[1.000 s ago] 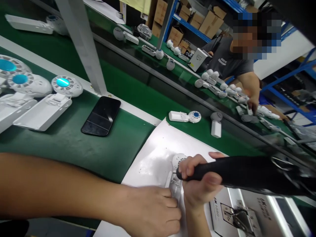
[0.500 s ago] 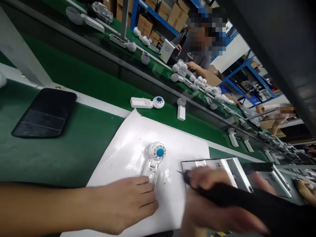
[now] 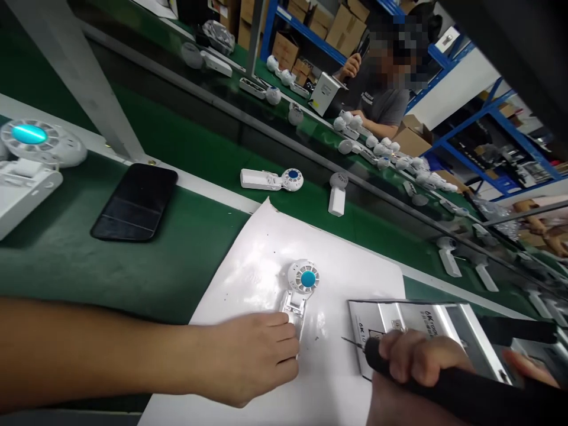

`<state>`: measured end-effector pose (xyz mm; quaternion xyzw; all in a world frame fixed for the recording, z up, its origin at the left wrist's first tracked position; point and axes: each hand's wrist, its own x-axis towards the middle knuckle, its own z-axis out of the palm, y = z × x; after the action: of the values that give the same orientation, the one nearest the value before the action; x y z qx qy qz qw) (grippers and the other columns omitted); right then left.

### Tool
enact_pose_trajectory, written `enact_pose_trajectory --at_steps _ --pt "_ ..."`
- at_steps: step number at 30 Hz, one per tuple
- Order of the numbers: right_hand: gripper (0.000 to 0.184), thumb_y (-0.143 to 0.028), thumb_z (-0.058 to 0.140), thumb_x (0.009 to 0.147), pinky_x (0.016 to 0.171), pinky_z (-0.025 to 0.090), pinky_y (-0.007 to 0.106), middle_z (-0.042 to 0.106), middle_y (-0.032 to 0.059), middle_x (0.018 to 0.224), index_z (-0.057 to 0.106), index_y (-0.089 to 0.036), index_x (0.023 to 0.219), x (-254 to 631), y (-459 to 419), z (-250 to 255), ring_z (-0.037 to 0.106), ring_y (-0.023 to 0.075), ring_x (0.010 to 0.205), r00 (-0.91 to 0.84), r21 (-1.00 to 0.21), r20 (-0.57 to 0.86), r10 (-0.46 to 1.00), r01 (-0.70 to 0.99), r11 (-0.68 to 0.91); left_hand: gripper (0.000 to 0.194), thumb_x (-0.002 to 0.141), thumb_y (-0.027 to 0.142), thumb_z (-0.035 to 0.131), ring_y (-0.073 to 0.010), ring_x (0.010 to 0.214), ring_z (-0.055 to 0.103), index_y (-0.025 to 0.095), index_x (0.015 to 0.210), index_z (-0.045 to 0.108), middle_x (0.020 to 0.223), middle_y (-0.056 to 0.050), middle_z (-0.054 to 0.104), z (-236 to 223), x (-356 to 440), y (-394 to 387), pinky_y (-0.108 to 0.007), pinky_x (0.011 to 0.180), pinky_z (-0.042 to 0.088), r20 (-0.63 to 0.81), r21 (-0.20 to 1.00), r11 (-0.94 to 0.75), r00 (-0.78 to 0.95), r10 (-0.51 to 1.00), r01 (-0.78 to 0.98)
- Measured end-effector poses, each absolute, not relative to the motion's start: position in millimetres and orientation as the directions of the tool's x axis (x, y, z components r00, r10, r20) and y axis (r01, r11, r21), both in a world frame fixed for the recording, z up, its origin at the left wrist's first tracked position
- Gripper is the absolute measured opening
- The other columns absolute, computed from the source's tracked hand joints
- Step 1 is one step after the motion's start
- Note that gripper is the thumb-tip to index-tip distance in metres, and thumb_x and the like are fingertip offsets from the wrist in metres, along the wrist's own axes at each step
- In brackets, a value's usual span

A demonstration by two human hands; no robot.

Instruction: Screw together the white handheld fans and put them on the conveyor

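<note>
A small white handheld fan (image 3: pixel 307 279) with a blue disc at the centre of its round head lies on a white sheet (image 3: pixel 248 266). My left hand (image 3: pixel 248 358) is closed over its handle, hiding most of that part and pressing it against the sheet. In my right hand (image 3: pixel 426 355) is a black electric screwdriver (image 3: pixel 461 384), gripped by the body. Its thin bit points left, above the sheet and apart from the fan. Under the right hand sits a silver metal box (image 3: pixel 426 313) with printed lettering.
A black phone (image 3: pixel 135 201) and another white fan (image 3: pixel 29 160) lie left on the green table (image 3: pixel 190 266). Two fans (image 3: pixel 261 180) (image 3: pixel 338 195) are on the green strip behind. Beyond a dark rail, several fans line the far bench, where a co-worker (image 3: pixel 377 100) sits.
My view has turned left, so things sit farther right and a fan shows at the left edge. My left hand keeps its hold. The co-worker's hand has risen with a dark tool.
</note>
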<state>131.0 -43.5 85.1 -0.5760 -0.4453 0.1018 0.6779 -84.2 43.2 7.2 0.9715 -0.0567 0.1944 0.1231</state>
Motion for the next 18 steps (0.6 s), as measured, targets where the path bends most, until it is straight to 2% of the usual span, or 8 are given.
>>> enact_pose_trajectory --at_steps 3,5,10,18 --pt "0.053 -0.080 0.052 0.093 0.042 0.041 0.034 0.046 -0.0092 0.055 0.056 -0.033 0.116 104.7 -15.7 87.3 0.037 0.0135 0.039 0.555 -0.833 0.543 0.631 0.257 0.491 0.010 0.088 0.021 0.071 -0.0225 0.082 0.052 0.016 0.094 0.066 0.088 -0.007 0.058 6.4 -83.2 44.3 -0.037 0.082 0.049 0.381 0.240 -0.954 0.922 -0.075 -0.177" --pt "0.054 -0.080 0.045 0.096 0.041 0.041 0.031 0.050 -0.0118 0.057 0.048 -0.034 0.125 91.6 3.8 87.6 0.035 0.0125 0.037 0.543 -0.832 0.532 0.650 0.192 0.520 0.010 0.089 0.022 0.070 -0.0229 0.083 0.053 0.016 0.095 0.066 0.089 -0.007 0.058 4.3 -83.0 44.2 -0.038 0.085 0.049 0.379 0.252 -0.951 0.923 -0.075 -0.180" --pt "0.056 -0.078 0.056 0.092 0.040 0.040 0.030 0.052 -0.0130 0.055 0.045 -0.030 0.119 79.7 27.8 79.4 0.036 0.0129 0.037 0.567 -0.868 0.471 0.676 0.158 0.471 0.018 0.084 0.027 0.075 -0.0232 0.087 0.054 0.016 0.095 0.066 0.091 -0.007 0.060 -1.2 -83.0 43.0 -0.038 0.090 0.050 0.394 0.242 -0.955 0.917 -0.064 -0.171" --pt "0.040 -0.061 0.062 0.094 0.042 0.041 0.026 0.051 -0.0121 0.057 0.047 -0.029 0.114 78.3 33.8 58.3 0.039 0.0107 0.040 0.579 -0.878 0.429 0.693 0.088 0.470 0.016 0.083 0.023 0.075 -0.0216 0.084 0.052 0.016 0.095 0.067 0.088 -0.006 0.060 -0.1 -83.4 44.0 -0.038 0.085 0.052 0.424 0.232 -0.953 0.902 -0.082 -0.196"
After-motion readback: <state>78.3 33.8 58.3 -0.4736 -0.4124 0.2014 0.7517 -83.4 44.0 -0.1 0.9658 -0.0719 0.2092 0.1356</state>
